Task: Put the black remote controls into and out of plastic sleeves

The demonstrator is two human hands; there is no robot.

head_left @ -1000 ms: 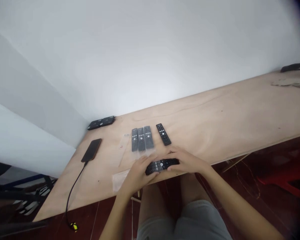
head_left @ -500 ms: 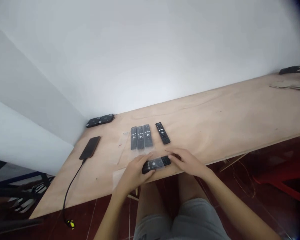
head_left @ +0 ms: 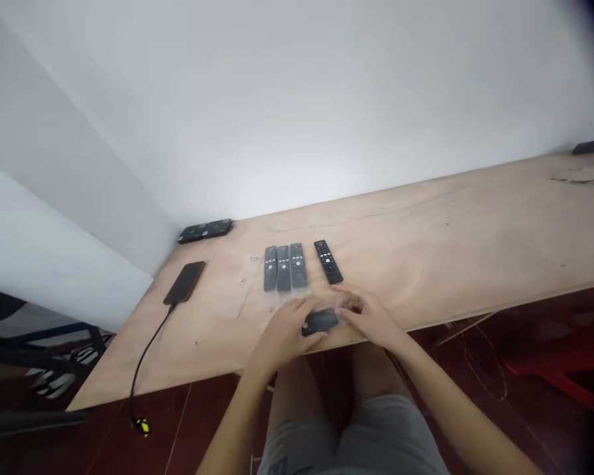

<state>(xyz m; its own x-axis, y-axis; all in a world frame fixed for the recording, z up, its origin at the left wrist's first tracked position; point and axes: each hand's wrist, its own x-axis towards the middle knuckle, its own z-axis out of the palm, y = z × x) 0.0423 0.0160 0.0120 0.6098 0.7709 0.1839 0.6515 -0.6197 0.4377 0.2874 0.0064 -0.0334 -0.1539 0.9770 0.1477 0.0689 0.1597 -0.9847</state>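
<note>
My left hand (head_left: 286,327) and my right hand (head_left: 369,315) both grip a black remote control (head_left: 320,321) at the near edge of the plywood table (head_left: 450,244). The remote lies crosswise between them and seems to sit in a clear plastic sleeve, though that is hard to make out. Just beyond the hands, three bagged remotes (head_left: 283,267) lie side by side. One bare black remote (head_left: 328,262) lies to their right.
A phone (head_left: 185,282) lies at the left with a cable running off the table edge. A black flat device (head_left: 205,230) sits against the wall. An empty clear sleeve (head_left: 245,284) lies left of the bagged remotes. Dark items rest at the far right.
The remote between my hands now shows less of its length, with my hands closer together around it. The view has shifted slightly.
</note>
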